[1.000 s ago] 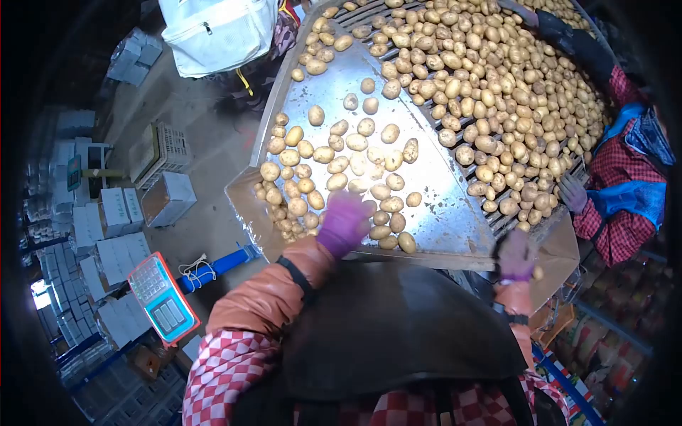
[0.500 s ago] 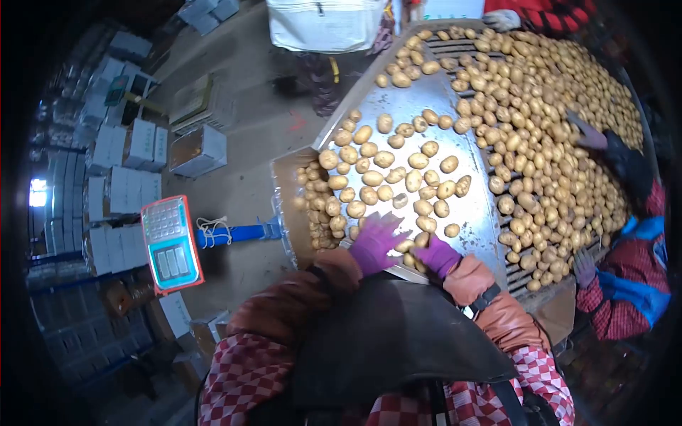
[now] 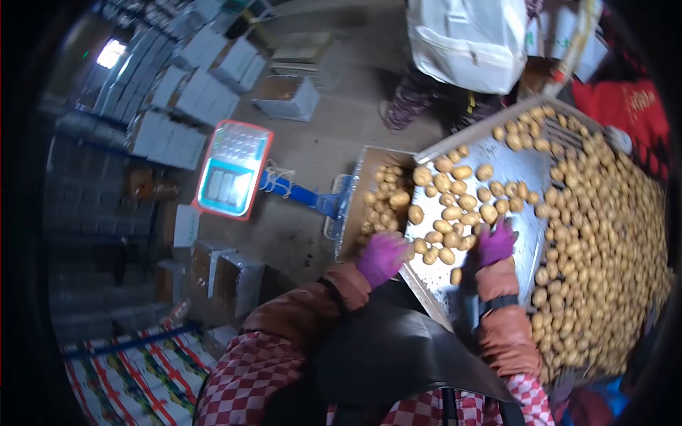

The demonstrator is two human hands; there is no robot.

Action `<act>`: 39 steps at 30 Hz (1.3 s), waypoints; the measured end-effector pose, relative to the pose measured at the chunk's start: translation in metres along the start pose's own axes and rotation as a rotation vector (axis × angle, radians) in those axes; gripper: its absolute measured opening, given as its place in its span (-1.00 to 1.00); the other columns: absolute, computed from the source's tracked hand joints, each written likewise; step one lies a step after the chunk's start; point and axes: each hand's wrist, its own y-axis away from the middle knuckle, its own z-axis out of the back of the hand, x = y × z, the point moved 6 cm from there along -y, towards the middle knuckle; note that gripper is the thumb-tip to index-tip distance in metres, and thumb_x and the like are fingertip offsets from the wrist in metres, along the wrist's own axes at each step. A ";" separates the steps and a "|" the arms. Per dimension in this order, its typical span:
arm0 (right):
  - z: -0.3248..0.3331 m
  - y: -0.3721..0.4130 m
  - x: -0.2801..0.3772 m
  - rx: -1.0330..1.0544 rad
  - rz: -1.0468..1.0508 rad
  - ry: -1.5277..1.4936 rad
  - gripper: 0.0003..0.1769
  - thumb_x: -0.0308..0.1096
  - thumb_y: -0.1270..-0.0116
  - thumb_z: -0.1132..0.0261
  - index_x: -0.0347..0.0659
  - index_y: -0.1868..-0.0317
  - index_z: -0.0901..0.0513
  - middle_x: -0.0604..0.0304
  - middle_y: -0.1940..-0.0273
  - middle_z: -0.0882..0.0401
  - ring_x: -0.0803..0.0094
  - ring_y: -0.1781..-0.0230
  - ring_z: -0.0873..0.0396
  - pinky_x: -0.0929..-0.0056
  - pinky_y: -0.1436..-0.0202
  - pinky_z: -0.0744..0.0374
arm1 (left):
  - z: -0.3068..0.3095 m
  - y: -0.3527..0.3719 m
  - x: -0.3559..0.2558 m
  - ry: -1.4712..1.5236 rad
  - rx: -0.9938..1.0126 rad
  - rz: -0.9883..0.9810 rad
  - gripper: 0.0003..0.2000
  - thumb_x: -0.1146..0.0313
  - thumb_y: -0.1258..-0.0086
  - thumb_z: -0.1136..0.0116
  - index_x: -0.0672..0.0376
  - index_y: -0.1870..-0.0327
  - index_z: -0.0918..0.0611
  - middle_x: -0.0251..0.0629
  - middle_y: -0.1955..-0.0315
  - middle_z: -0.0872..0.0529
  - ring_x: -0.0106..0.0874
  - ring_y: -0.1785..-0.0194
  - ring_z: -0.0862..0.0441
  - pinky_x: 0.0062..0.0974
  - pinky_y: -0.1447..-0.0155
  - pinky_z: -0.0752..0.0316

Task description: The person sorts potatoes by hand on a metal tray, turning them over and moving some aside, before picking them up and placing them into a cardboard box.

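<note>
My left hand, in a purple glove, is at the corner where the cardboard box meets the metal tray. Its fingers are curled together, and whatever they may hold is hidden. My right hand, also in a purple glove, rests over the tray with fingers apart, beside the loose potatoes. Those potatoes lie scattered between both hands and toward the tray's far end. More potatoes fill part of the box to the left of the tray.
A large heap of potatoes covers the slatted surface on the right. A scale display on a blue post stands left of the box. A person with a white bag stands beyond the tray; a person in red is at far right.
My view has swung, shifting the scene. My left hand has moved to the box's edge and its fingers have curled. My right hand has reached farther up the tray; fewer potatoes lie on the tray.
</note>
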 end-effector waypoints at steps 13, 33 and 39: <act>-0.059 -0.180 -0.052 -0.143 0.392 -0.022 -0.32 0.06 -0.30 -0.28 -0.02 -0.36 -0.43 -0.05 -0.22 -0.46 -0.01 -0.30 -0.39 -0.19 -0.34 -0.28 | 0.012 0.032 0.015 0.001 -0.172 0.168 -0.62 0.27 -0.27 -0.18 0.01 -0.13 -0.64 -0.30 -0.05 -0.66 -0.26 -0.21 -0.53 -0.17 -0.33 -0.32; -0.043 0.059 -0.048 0.095 -0.026 -0.653 -0.06 -0.02 -0.22 -0.34 -0.34 -0.48 -0.18 -0.29 -0.32 -0.32 -0.22 -0.30 -0.33 -0.07 -0.45 -0.19 | -0.024 0.013 -0.021 0.125 -0.046 -0.031 -0.62 0.30 -0.22 -0.23 0.11 -0.10 -0.64 -0.18 0.01 -0.66 -0.15 -0.11 -0.54 -0.16 -0.21 -0.39; -0.042 0.078 -0.012 0.186 0.336 -0.772 -0.28 -0.35 -0.29 -0.24 -0.37 -0.43 -0.27 -0.09 -0.19 -0.50 0.09 -0.13 -0.53 0.15 -0.30 -0.44 | -0.049 -0.015 -0.055 0.058 0.028 -0.252 -0.54 0.27 -0.16 -0.29 0.05 -0.15 -0.62 -0.19 -0.04 -0.66 -0.13 -0.16 -0.53 -0.08 -0.23 -0.34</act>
